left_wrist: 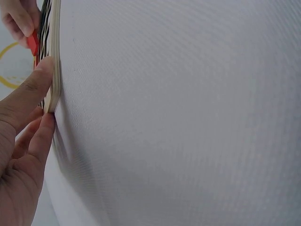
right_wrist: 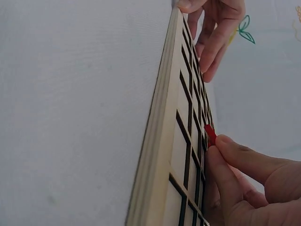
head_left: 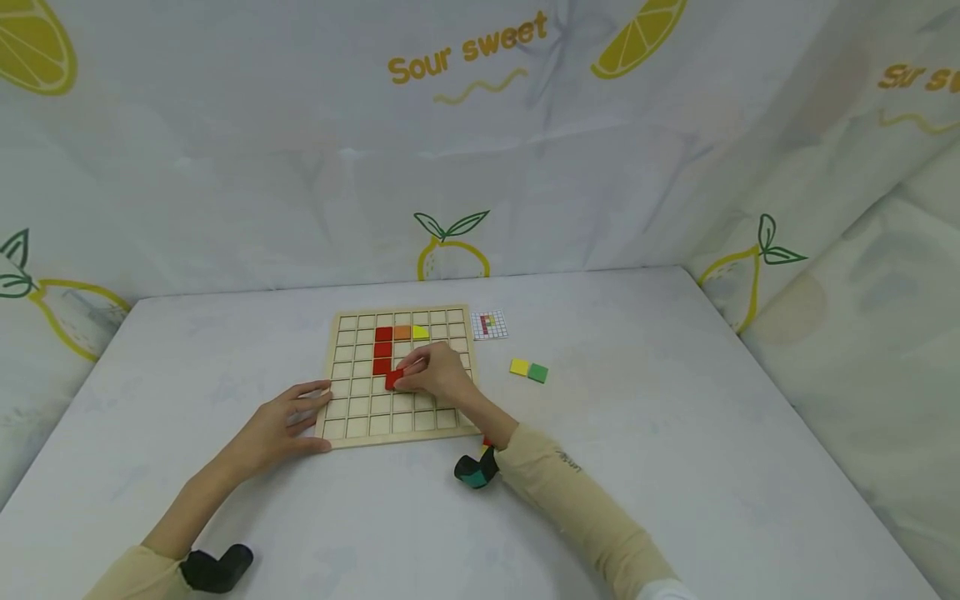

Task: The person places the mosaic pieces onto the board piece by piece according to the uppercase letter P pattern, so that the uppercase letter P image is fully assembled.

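A square wooden grid board (head_left: 358,441) lies on the white table. My right hand (head_left: 438,372) pinches a red square tile (head_left: 392,381) between thumb and fingertips, over the grid just below a column of red tiles (head_left: 382,350). In the right wrist view the held tile (right_wrist: 210,133) looks tilted at the board's surface. An orange tile (head_left: 402,332) and a yellow tile with a rounded corner (head_left: 421,332) continue the top row rightward. My left hand (head_left: 279,425) rests against the board's left edge, its thumb (left_wrist: 33,89) at the near corner.
A small printed pattern card (head_left: 489,325) lies by the board's upper right corner. Right of the board are a yellow tile (head_left: 519,367) and a green tile (head_left: 537,372). Red and yellow pieces peek out beside the right forearm, partly hidden. Each wrist carries a black device (head_left: 217,568).
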